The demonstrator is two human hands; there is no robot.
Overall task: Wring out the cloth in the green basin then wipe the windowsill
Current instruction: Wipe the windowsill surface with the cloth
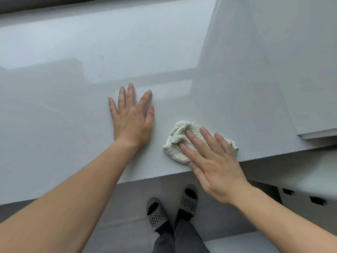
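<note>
The cloth (179, 133), a pale, whitish-green terry rag bunched into a loose wad, lies on the windowsill (73, 125) close to its front edge and right of the middle. The right hand (215, 161) rests on top of it, palm down. Its fingers (193, 141) are straight and slightly fanned, pointing away and to the left, and they press the cloth flat against the sill rather than curling round it. The cloth's fluffy edges show beyond the fingers on the far side and the right. The left hand (133, 119) lies flat on the bare sill just left of the cloth, apart from it, palm down with the fingers spread and holding nothing. The sill is a broad, glossy, pale grey surface with soft reflections. At its right end a glossy pale panel (273, 70) rises, and a dark window frame (54, 6) runs along the far edge. Below the front edge is a grey floor (127, 207), where the person's feet stand in grey perforated slippers (156, 214) under dark grey trousers (182, 238). At lower right, a pale cabinet front (302, 201) has dark slot handles.
</note>
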